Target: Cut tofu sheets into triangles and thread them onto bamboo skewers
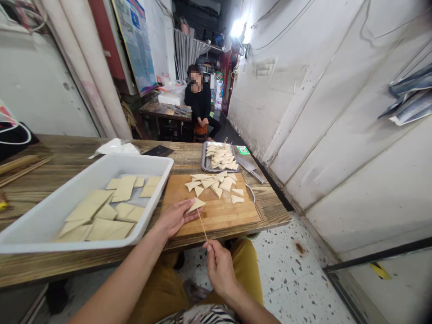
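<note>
My left hand (177, 217) holds a pale, flat triangular piece of tofu sheet (196, 205) over the near left part of a wooden cutting board (219, 218). Between the fingers of my right hand (219, 266), just off the table's front edge, is the lower end of a thin wooden skewer (202, 224). Its upper end meets the lower edge of the triangle; whether it has pierced it I cannot make out. Several more cut triangles (216, 183) lie spread on the back of the board, with two apart on its right side.
Left of the board stands a white plastic tub (162, 193) with larger pale sheets. Behind the board are a metal tray (203, 162) of skewered pieces and a cleaver (249, 168). Loose skewers (259, 211) lie right. A person (200, 101) sits beyond the table.
</note>
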The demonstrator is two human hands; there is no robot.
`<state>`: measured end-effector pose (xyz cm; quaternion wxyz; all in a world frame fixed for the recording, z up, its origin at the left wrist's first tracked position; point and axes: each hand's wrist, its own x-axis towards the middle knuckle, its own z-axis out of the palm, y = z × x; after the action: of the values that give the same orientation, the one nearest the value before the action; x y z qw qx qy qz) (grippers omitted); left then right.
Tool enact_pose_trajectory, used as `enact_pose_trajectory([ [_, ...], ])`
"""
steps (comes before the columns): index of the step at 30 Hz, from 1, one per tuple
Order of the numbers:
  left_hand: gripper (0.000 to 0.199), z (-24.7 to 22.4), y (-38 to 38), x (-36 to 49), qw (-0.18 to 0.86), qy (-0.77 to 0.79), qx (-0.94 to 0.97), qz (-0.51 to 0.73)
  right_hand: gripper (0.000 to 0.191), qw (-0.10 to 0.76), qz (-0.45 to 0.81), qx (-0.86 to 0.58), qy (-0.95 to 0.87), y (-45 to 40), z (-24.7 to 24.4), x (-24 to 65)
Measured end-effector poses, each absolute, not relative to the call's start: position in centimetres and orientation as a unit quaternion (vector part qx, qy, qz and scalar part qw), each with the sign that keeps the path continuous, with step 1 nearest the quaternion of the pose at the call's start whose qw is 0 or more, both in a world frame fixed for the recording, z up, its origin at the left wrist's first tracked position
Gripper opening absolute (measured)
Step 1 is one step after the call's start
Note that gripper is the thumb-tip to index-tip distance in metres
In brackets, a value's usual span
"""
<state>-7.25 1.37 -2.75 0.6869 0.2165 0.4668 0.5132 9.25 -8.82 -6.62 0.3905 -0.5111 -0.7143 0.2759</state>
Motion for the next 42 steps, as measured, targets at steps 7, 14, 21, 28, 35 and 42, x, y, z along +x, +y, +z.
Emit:
enact_pose_trajectory([
  [7, 0.006, -1.6, 0.5, -6.1, 0.691, 0.422, 0.146, 0.568, 0.028, 0.405, 0.266, -0.499, -0.718, -9.2, -6.5, 8.7],
  [14, 0.008, -1.0, -0.4, -6.1, 0.683, 0.419, 0.143, 0.58, 0.027, 0.41, 0.253, -0.491, -0.726, -9.6, -6.5, 8.8],
  [21, 0.006, -1.0, -0.7, -5.9, 0.695, 0.416, 0.133, 0.571, 0.029, 0.406, 0.262, -0.488, -0.727, -10.2, -6.5, 8.8],
  [28, 0.004, -1.2, -1.2, -4.9, 0.709, 0.412, 0.12, 0.559, 0.03, 0.411, 0.254, -0.498, -0.72, -10.3, -6.8, 8.7],
  [35, 0.005, -1.1, -1.3, -5.0, 0.707, 0.411, 0.129, 0.561, 0.028, 0.416, 0.239, -0.497, -0.723, -10.2, -6.9, 8.7],
  [42, 0.007, -0.5, -1.1, -5.2, 0.662, 0.454, 0.173, 0.571, 0.027, 0.4, 0.243, -0.485, -0.739, -10.2, -6.8, 8.7],
])
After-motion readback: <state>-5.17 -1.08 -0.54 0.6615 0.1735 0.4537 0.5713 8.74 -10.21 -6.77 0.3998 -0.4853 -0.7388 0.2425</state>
